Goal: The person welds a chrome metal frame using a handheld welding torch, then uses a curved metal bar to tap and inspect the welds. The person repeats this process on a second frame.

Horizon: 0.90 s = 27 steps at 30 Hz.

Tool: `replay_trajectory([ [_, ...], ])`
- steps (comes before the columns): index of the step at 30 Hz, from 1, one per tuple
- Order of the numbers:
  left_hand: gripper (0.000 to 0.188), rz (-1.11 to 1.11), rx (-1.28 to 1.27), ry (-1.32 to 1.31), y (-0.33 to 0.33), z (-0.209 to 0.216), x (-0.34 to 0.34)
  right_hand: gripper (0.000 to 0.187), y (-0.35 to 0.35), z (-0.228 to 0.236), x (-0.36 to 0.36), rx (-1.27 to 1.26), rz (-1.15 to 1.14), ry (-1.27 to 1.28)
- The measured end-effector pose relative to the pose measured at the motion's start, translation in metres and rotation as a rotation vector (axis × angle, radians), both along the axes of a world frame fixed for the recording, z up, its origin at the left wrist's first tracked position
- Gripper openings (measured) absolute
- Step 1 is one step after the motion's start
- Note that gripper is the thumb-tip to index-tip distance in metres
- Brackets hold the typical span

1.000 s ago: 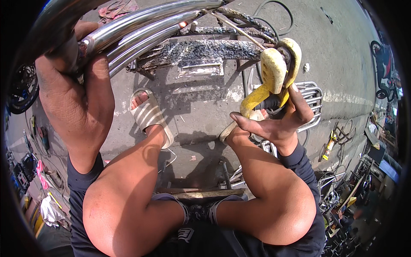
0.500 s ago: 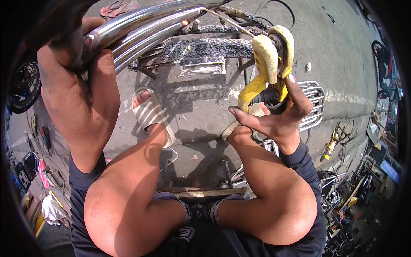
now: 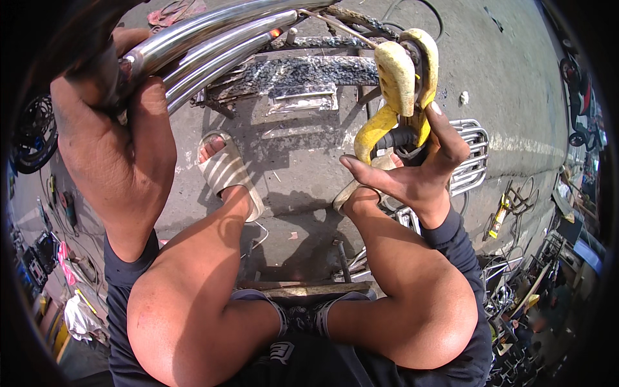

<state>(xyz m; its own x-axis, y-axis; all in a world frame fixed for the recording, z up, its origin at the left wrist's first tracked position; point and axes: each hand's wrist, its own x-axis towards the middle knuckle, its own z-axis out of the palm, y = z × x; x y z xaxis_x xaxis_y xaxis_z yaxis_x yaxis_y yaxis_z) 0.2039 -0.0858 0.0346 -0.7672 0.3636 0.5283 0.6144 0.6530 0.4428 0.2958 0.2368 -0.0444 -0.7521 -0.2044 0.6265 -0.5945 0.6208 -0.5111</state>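
Observation:
My left hand (image 3: pixel 122 148) is closed round the near end of a bundle of bent, shiny metal tubes (image 3: pixel 213 39) at the upper left. A small spot on one tube glows orange. In my right hand (image 3: pixel 422 171) is a yellow welding electrode holder (image 3: pixel 394 74), its jaws pointing up and away from me. The thumb and a finger press on its two sides; its other fingers are hidden. A thin welding rod (image 3: pixel 338 29) slants from the jaws to the upper left, its tip near the tube ends.
A rough, spattered metal stand (image 3: pixel 309 71) is under the tubes' far ends. More bent shiny tubes (image 3: pixel 474 158) lie on the floor at right. My sandalled feet rest on the concrete. Tools and scrap (image 3: pixel 529 277) lie to the right, a white cloth (image 3: pixel 80 316) to the left.
The electrode holder and my right hand have shifted slightly up and left. My left hand and the tubes sit a little further left. Both grips stay the same.

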Motion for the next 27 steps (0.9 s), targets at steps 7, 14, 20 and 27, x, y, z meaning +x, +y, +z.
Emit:
replay_trajectory([
  [7, 0.035, -0.036, 0.020, 0.006, -0.002, 0.000, -0.003, 0.112, -0.003, 0.000, -0.004, -0.040, -0.055, 0.045],
  [14, 0.046, -0.030, 0.028, 0.074, -0.001, 0.002, -0.011, 0.115, 0.001, -0.004, -0.003, -0.041, -0.052, 0.061],
  [20, 0.048, 0.005, -0.019, 0.117, -0.004, 0.001, -0.013, 0.112, 0.001, -0.002, -0.004, -0.034, -0.044, 0.048],
  [27, 0.047, -0.015, -0.041, 0.073, -0.005, 0.003, -0.012, 0.110, 0.001, -0.006, -0.008, -0.077, -0.019, 0.039],
])
